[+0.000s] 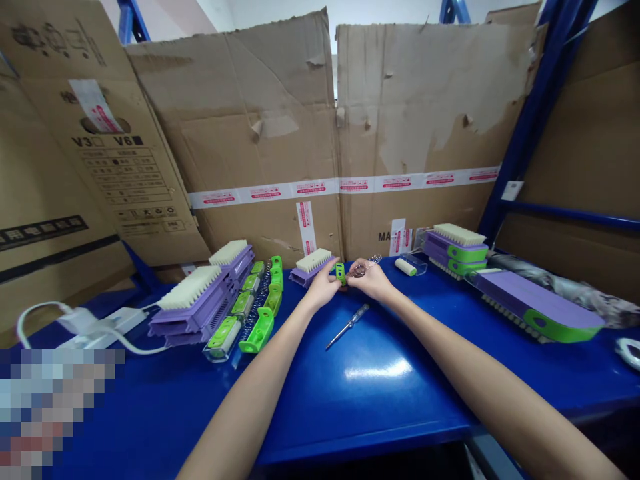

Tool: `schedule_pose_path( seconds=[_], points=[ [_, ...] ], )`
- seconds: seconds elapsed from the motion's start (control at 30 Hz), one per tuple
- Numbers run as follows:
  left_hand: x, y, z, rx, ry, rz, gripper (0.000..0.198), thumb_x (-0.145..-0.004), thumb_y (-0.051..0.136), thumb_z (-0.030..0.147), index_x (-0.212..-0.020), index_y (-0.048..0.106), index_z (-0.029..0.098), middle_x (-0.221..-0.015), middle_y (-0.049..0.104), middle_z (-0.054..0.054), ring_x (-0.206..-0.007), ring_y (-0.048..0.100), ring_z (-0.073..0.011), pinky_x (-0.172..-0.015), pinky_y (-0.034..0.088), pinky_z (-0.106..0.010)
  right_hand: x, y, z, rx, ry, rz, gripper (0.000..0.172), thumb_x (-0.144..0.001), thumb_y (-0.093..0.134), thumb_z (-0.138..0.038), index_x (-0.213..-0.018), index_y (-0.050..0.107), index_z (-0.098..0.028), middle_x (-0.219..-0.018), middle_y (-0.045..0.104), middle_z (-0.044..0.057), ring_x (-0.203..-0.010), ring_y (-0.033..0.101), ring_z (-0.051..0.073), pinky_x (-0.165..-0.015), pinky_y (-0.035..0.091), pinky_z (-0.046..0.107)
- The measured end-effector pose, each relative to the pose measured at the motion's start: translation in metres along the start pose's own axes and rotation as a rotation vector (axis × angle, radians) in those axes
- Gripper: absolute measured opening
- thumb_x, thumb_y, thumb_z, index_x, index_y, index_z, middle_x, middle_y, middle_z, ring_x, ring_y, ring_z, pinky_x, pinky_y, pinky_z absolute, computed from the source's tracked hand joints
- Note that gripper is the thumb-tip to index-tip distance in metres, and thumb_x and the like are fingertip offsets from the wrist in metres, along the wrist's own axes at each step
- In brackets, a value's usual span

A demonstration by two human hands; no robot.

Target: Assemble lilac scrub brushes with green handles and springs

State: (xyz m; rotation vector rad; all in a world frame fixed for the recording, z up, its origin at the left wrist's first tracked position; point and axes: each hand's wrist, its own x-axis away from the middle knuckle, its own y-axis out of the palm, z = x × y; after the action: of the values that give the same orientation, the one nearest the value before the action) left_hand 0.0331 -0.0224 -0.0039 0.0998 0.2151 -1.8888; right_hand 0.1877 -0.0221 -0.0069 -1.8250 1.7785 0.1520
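Note:
At the back middle of the blue table, my left hand [324,291] is closed on a small green plastic part [341,272] with openings in it. Close beside it, my right hand [373,281] is closed, and a thin metal coil spring [369,264] sticks out above its fingers. The right fingertips meet the lower right side of the green part; the exact contact is too small to make out. Behind my left hand sits a purple brush piece [306,269] with pale bristles. Nearer to me lies a screwdriver [349,326] with a clear handle.
On the left stand stacked purple brush pieces [193,313], clear-cased green parts [223,333], springs [261,298] and green end pieces [259,332]. A power strip [107,327] is farther left. Purple-green brushes [545,303] and a pale roller [405,267] lie right. Cardboard [260,133] walls the back.

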Motion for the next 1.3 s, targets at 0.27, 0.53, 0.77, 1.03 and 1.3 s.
schedule_pose_path(
  seconds=[0.27,0.53,0.77,1.03,1.3],
  points=[
    [0.004,0.004,-0.001,-0.040,0.063,0.034,0.061,-0.062,0.058,-0.004,-0.118,0.042,0.016,-0.073,0.063,0.001,-0.063,0.063,-0.0107,-0.063,0.050,-0.022,0.002,0.001,-0.006,0.152,-0.032,0.019,0.011,-0.059,0.060,-0.023,-0.068,0.054,-0.019,-0.065,0.062,-0.001,-0.062,0.058,0.014,-0.057,0.043,0.022],
    [0.012,0.018,-0.002,-0.265,0.256,0.091,0.053,-0.066,0.052,0.000,-0.115,0.047,0.019,-0.077,0.065,0.000,-0.070,0.064,-0.0135,-0.066,0.048,-0.022,0.008,0.004,-0.021,0.416,-0.046,0.106,0.010,-0.066,0.057,-0.022,-0.076,0.055,-0.021,-0.068,0.065,0.000,-0.062,0.060,0.014,-0.058,0.041,0.022],
    [0.013,0.021,-0.003,-0.354,0.292,0.187,0.066,-0.065,0.050,-0.001,-0.129,0.040,0.017,-0.071,0.066,0.000,-0.071,0.064,-0.0166,-0.072,0.049,-0.027,0.012,0.009,-0.031,0.561,0.037,0.151,0.013,-0.069,0.057,-0.028,-0.080,0.058,-0.023,-0.070,0.067,0.001,-0.066,0.063,0.017,-0.058,0.038,0.022],
    [0.012,0.020,-0.006,-0.377,0.323,0.215,0.057,-0.067,0.049,0.001,-0.122,0.048,0.016,-0.075,0.069,-0.002,-0.073,0.066,-0.0178,-0.073,0.050,-0.028,0.014,0.010,-0.038,0.644,0.089,0.138,0.014,-0.072,0.056,-0.032,-0.082,0.058,-0.024,-0.073,0.069,0.003,-0.070,0.064,0.019,-0.059,0.037,0.023],
    [0.014,0.014,-0.007,-0.451,0.341,0.182,0.058,-0.071,0.054,0.006,-0.127,0.049,0.021,-0.102,0.070,-0.007,-0.098,0.064,-0.0239,-0.091,0.047,-0.034,0.015,0.012,-0.039,0.614,0.075,0.145,0.011,-0.070,0.057,-0.029,-0.079,0.058,-0.023,-0.070,0.068,0.003,-0.066,0.062,0.019,-0.056,0.036,0.023]
  ],
)
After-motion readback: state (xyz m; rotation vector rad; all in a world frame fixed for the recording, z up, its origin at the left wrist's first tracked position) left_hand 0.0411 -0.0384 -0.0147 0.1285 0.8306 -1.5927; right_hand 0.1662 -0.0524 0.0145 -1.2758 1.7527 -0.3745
